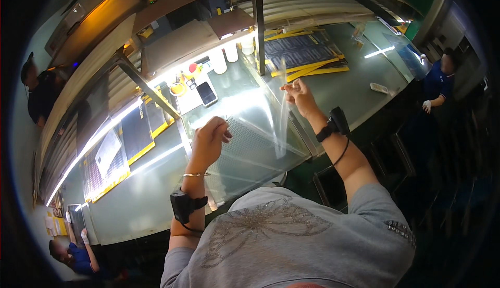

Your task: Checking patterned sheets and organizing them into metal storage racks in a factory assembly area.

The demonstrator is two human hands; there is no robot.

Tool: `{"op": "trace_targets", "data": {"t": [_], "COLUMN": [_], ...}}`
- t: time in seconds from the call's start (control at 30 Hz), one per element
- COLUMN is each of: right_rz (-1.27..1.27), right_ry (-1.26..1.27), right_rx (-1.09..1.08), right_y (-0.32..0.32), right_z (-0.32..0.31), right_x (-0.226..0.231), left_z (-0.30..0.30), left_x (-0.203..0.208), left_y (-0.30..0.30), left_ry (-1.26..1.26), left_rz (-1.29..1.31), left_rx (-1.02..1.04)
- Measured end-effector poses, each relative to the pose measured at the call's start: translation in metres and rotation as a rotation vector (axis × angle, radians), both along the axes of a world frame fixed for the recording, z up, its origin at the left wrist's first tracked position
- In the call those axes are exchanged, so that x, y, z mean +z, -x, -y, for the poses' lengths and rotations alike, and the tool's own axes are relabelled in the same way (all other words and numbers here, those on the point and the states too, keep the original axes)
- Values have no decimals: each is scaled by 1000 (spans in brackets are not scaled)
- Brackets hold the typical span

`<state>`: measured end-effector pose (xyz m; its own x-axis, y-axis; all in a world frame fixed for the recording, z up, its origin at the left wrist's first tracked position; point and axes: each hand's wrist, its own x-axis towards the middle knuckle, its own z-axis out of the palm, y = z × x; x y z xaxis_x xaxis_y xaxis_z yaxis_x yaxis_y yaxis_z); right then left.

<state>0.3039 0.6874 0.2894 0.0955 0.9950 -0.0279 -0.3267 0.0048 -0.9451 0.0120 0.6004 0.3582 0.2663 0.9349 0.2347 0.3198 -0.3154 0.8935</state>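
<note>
Film (282, 132), clear plastic, hangs at seven o'clock from my right hand (301, 98), edge pinched in its fingers. My left hand (208, 136) has fingers curled; cannot tell if gripping. Black-screened smartphone (207, 94) lies at twelve o'clock from left hand.

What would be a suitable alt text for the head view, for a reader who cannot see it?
A person's right hand pinches clear film above a glossy worktable, while the left hand is curled nearby. Beyond lie a phone and dark panels with yellow edges; co-workers are at both sides.
</note>
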Motion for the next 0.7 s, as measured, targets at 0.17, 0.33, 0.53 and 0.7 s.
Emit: {"op": "trace_targets", "data": {"t": [0.17, 0.33, 0.53, 0.7], "right_rz": [85, 604, 722, 744], "right_ry": [-120, -249, -311, -306], "right_rx": [225, 494, 455, 344], "right_y": [24, 55, 57, 77], "right_z": [7, 35, 34, 38], "right_x": [25, 39, 37, 30], "left_z": [-15, -20, -24, -41], "left_x": [-16, -22, -24, -20], "left_y": [-30, -37, -30, -24], "left_ry": [29, 66, 28, 422], "left_rz": [8, -98, -78, 40], "left_rx": [41, 79, 208, -35]}}
